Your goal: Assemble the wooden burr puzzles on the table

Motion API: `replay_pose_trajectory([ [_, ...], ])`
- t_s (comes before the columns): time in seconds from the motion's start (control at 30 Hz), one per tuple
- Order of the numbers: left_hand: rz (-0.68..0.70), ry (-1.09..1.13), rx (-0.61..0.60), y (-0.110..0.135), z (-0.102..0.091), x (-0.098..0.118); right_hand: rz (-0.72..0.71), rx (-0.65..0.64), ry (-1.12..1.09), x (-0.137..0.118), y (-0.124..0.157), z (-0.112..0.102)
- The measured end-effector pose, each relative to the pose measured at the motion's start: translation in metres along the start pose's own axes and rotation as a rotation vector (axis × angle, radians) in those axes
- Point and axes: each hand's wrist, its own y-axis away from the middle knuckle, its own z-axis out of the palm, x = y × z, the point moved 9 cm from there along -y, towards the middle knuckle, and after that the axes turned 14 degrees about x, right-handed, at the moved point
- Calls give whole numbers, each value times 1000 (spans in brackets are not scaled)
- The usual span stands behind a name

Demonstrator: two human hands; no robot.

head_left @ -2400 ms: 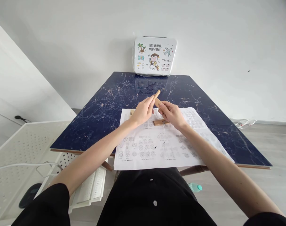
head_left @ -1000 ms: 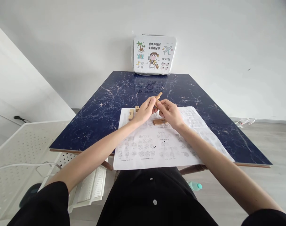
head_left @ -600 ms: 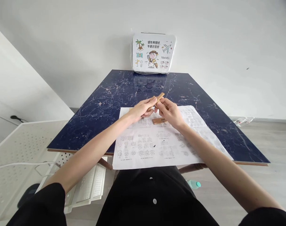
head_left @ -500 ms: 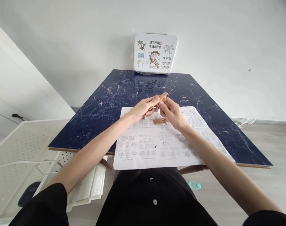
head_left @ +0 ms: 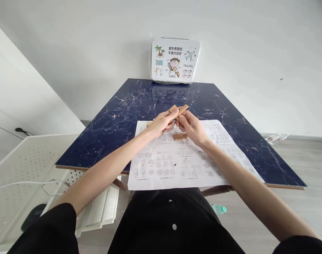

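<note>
Two wooden puzzle pieces (head_left: 183, 109) cross each other in an X between my hands, above the far part of a printed sheet. My left hand (head_left: 163, 122) is closed on them from the left, its thumb on top. From the right, my right hand (head_left: 190, 125) pinches them between thumb and fingers. Where the pieces meet is partly covered by my fingers. Another wooden piece (head_left: 178, 137) with a notch lies on the sheet below my right hand. A bit of pale wood (head_left: 148, 124) shows behind my left wrist, mostly hidden.
The instruction sheet (head_left: 155, 180), printed with diagrams, hangs slightly over the front edge of the dark blue marbled table (head_left: 108, 130). A white cartoon-printed case (head_left: 174, 60) stands at the back against the wall. White perforated shelving (head_left: 25, 158) is at left; a capped bottle (head_left: 219, 209) is below.
The piece at the left of the pair now sticks up past my left thumb, making the X plainer. Both hands stay in nearly the same place.
</note>
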Motion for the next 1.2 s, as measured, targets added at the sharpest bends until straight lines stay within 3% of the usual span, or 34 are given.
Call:
replay_pose_trajectory([
  [0.23,2,26,-13,-2,-5,5,55,-101,-46,1,0,6],
  [0.47,-5,-17,-3,-3,-7,-4,88,-83,94,6,-1,0],
  [0.57,2,-37,3,-6,-10,-3,131,-67,57,9,-3,0],
  [0.73,74,10,22,-10,-14,6,114,-87,35,5,-5,4],
  [1.2,17,-87,-28,-7,-13,-2,104,-145,187,6,3,5],
])
